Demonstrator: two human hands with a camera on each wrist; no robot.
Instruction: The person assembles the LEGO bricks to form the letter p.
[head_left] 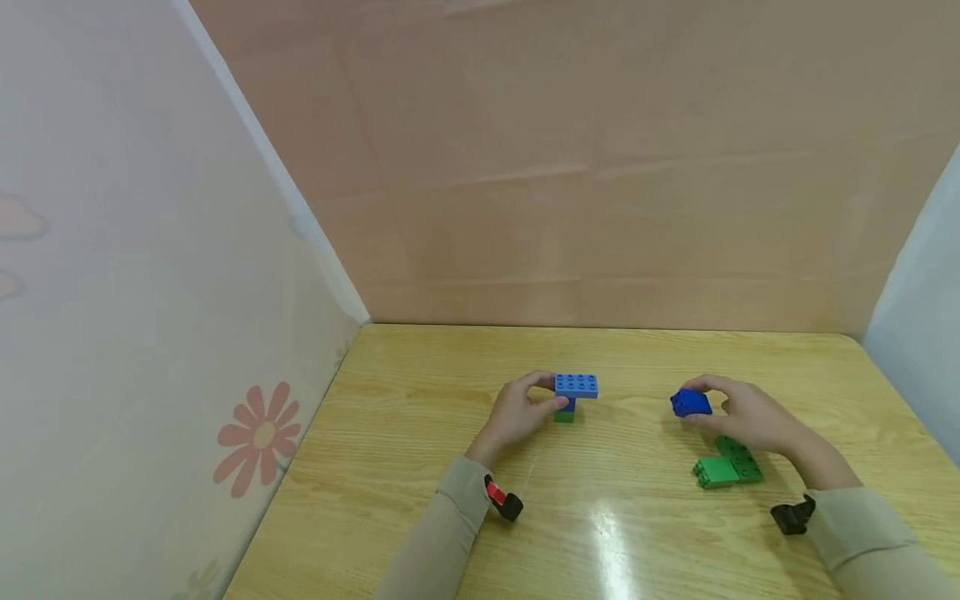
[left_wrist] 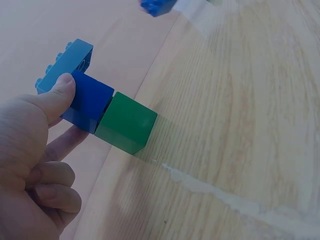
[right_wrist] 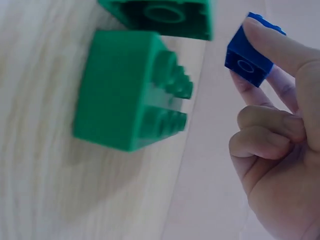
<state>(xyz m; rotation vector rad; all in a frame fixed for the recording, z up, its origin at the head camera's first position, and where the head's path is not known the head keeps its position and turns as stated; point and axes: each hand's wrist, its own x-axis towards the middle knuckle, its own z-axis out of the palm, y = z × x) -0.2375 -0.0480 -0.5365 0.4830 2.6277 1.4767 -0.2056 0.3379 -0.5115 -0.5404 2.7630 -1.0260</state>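
Text: none legible | brands: none readable on light-blue eight-stud brick (head_left: pixel 576 385), green studded brick (right_wrist: pixel 111 90) or dark-blue brick (head_left: pixel 691 403) | numbers: none readable | labels: none readable | signs: none readable; printed wall flower (head_left: pixel 263 435) shows no lettering

I'd take this spot for a makeshift filming booth, though whether it sits in a home, a school or a studio I can't tell. A wood-grain table (head_left: pixel 420 367) with rounded far corners is boxed in on three sides: a creased brown sheet (head_left: pixel 600 167) behind, a pale left panel (head_left: pixel 150 167) printed with a pink flower (head_left: pixel 255 440), and a pale right panel (head_left: pixel 933 267). The flower and the toy bricks (head_left: pixel 716 472) lend a playroom air; the wrist cameras (head_left: pixel 512 507) suggest recording.
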